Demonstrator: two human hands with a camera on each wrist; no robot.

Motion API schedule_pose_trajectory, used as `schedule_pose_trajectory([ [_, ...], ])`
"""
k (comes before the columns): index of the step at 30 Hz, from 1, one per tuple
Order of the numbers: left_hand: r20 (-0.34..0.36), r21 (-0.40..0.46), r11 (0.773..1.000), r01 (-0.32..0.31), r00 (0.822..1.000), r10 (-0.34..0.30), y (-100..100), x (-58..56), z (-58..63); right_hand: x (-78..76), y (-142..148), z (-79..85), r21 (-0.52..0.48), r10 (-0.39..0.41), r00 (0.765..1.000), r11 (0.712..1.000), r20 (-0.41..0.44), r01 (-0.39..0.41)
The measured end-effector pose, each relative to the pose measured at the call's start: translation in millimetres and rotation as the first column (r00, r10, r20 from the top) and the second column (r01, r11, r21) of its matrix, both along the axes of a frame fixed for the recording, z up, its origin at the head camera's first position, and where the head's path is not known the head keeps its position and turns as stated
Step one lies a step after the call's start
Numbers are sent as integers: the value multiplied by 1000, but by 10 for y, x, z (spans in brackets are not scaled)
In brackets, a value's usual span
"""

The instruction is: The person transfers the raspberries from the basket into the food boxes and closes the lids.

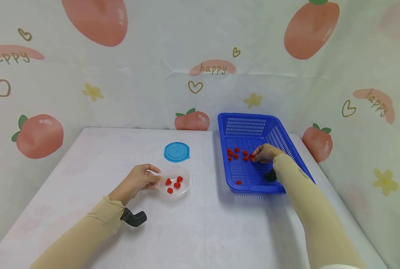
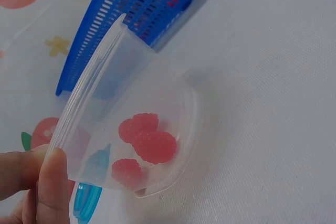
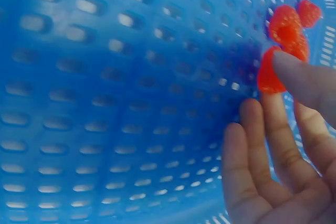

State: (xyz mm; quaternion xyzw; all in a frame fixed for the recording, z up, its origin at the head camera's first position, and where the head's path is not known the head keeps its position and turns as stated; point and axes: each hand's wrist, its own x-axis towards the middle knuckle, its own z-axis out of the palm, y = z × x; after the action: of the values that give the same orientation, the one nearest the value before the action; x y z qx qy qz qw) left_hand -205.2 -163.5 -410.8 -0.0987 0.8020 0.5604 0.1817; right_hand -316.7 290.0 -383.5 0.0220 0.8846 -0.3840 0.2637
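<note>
My left hand (image 1: 137,182) pinches the rim of a clear round plastic bowl (image 1: 186,188) between thumb and fingers. Several red raspberries (image 2: 156,147) lie on the bowl's bottom, seen through its wall in the left wrist view. Inside the blue slotted basket (image 1: 247,175), my right hand (image 1: 266,153) reaches down to more raspberries. In the right wrist view its thumb and a fingertip pinch one raspberry (image 3: 269,74), while the other fingers (image 3: 237,153) extend over the basket floor. Other hollow raspberries (image 3: 286,23) sit right beside the pinched one.
A blue round lid (image 1: 176,152) lies flat on the white-covered table (image 1: 193,231), just behind the bowl. One raspberry (image 1: 238,182) lies apart near the basket's front wall. Behind the table hangs a fruit-printed cloth (image 1: 146,86).
</note>
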Motion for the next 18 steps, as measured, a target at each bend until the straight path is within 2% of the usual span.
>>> schedule_pose_trajectory([
  [3,2,0,1000,-3,1000,3,1,-3,-1,33,-28,36,8,10,1000,1000,-6,-10],
  [8,-1,-4,1000,-3,1000,3,1,-14,-5,87,-90,90,19,-18,1000,1000,-23,19],
  [18,0,-8,1000,-6,1000,6,4,-16,-10,127,-131,226,-138,-24,998,990,-56,16],
])
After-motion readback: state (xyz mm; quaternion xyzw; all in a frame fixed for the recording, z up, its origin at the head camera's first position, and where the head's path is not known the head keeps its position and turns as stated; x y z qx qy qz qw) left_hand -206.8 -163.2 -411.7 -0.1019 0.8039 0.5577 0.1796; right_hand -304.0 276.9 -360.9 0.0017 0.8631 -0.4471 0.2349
